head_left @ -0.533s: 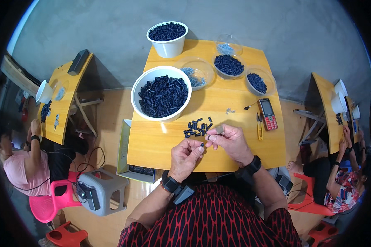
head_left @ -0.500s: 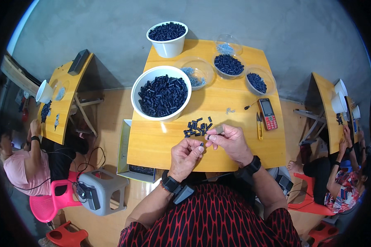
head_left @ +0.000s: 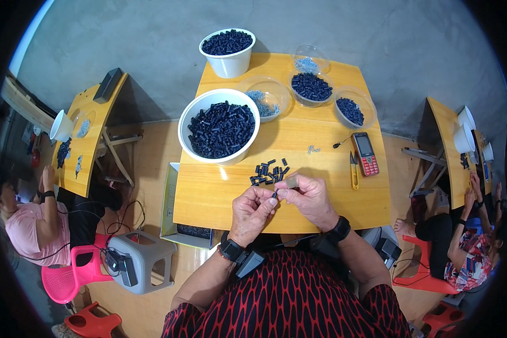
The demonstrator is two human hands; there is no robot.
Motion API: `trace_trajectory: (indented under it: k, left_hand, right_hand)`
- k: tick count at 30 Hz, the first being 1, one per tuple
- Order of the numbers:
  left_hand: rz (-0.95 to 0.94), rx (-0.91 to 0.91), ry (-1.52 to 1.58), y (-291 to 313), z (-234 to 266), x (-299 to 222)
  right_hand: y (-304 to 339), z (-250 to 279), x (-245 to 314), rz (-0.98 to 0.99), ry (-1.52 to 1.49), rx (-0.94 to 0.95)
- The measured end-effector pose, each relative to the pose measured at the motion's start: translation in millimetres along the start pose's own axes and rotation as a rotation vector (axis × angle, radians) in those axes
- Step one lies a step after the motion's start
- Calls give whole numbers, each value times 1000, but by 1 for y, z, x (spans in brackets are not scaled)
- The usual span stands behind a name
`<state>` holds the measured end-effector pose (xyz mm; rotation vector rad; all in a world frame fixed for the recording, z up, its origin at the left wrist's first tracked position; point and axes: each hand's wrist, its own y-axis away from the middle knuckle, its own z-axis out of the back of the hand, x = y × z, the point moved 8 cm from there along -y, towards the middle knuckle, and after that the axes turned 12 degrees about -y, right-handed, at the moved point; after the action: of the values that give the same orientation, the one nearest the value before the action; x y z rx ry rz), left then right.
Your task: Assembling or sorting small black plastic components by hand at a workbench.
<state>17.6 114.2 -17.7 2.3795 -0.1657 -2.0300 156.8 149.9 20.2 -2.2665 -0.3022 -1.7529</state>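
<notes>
My left hand (head_left: 252, 214) is closed in a pinch around a small black cylindrical piece (head_left: 275, 194) just above the table's near edge. Close against it, my right hand (head_left: 308, 201) is pinched too, its fingertips meeting the piece's end. What sits between the right fingertips is too small and covered to name. A tan wrap (head_left: 291, 181) goes round one right finger. Just beyond the hands lies a loose pile of short black tubular pieces (head_left: 269, 171). A few tiny silvery parts (head_left: 313, 149) lie farther back.
Two white tubs, one near (head_left: 186, 135) and one far (head_left: 231, 66), hold black pieces. Clear bowls (head_left: 287, 101) carry silvery or black parts. A yellow-handled tool (head_left: 355, 174) and red-black phone (head_left: 366, 155) lie right. People sit at side tables (head_left: 90, 141).
My right hand has moved left and slightly down, bringing its fingertips against the black piece in my left hand. The left hand has barely moved.
</notes>
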Motion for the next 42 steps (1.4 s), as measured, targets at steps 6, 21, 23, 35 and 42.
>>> trace_trajectory:
  k: [6,21,23,35,42]
  left_hand:
    - [0,3,-11,-1,1,-2]
    - [3,5,-27,0,3,1]
    - [8,13,-30,2,3,2]
    - [92,70,16,-3,1,4]
    - [140,141,160,-6,0,7]
  right_hand:
    - [-2,-1,4,27,70,29]
    - [-3,-16,24,233,387,171]
    - [2,-20,27,254,453,195]
    - [5,-7,17,47,138,98]
    - [5,-25,37,254,527,227]
